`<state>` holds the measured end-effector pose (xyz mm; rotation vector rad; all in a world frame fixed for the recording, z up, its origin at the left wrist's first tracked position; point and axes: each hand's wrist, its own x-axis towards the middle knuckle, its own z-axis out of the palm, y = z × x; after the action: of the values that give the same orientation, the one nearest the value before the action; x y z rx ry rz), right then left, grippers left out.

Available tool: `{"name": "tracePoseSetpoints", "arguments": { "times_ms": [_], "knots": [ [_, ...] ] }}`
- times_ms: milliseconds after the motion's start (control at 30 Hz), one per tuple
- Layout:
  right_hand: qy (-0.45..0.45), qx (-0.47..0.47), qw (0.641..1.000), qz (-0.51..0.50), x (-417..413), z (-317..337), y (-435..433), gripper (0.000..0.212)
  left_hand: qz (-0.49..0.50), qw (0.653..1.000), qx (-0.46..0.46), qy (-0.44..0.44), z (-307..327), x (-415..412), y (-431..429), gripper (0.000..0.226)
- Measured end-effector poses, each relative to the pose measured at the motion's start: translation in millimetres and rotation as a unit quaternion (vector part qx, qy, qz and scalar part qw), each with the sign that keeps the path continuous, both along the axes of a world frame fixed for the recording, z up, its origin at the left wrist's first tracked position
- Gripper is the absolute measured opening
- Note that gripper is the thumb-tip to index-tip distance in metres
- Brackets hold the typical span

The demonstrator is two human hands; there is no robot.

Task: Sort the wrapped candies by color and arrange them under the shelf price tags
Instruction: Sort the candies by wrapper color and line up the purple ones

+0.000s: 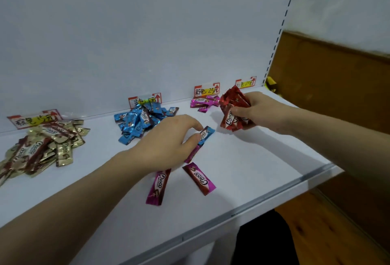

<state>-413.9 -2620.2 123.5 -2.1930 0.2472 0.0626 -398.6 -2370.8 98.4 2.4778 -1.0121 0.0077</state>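
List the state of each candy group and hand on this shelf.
Gold-wrapped candy pile: heaped under leftmost price tag.
Blue-wrapped candy pile: heaped under second tag.
Back pink-wrapped candies: lying under third tag.
Red-wrapped candy bunch: gripped by right hand.
Single blue-wrapped candy: pinched by left hand.
Loose pink-wrapped candies: unsorted, mid-shelf.

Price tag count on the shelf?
4 red-bordered paper price tags: one behind the gold candy pile, one behind the blue pile, one behind the pink candies, one far right. None seems hidden.

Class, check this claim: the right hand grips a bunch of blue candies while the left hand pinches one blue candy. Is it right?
No. The head view shows the right hand grips red candies, not blue; the left hand does pinch one blue candy.
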Motion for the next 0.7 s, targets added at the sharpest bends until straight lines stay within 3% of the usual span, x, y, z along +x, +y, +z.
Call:
{"name": "tracePoseSetpoints", "arguments": {
  "times_ms": [100,267,467,600,700],
  "knots": [
    [-0.040,-0.188,0.981,0.005,11.7,-1.2,-39.0,0.011,-0.036,0.999,0.018,-0.032,-3.9,12.4,-34.6,0.035],
    [-0.043,-0.462,0.885,0.048,37.2,-7.0,-93.6,0.013,-0.072,0.994,0.081,-0.028,-21.8,40.0,-91.3,0.042],
    [-0.072,-0.512,0.853,0.074,78.2,-16.6,-114.9,0.035,-0.084,0.985,0.139,-0.054,-21.1,67.0,-146.5,0.037],
    [-0.096,-0.468,0.877,0.058,108.8,-25.0,-124.1,0.048,-0.094,0.983,0.152,-0.048,-20.2,85.6,-168.2,0.038],
    [-0.074,-0.465,0.878,0.083,123.8,-32.3,-134.8,0.042,-0.108,0.982,0.147,-0.043,-22.2,93.3,-170.5,0.043]
  ]
}}
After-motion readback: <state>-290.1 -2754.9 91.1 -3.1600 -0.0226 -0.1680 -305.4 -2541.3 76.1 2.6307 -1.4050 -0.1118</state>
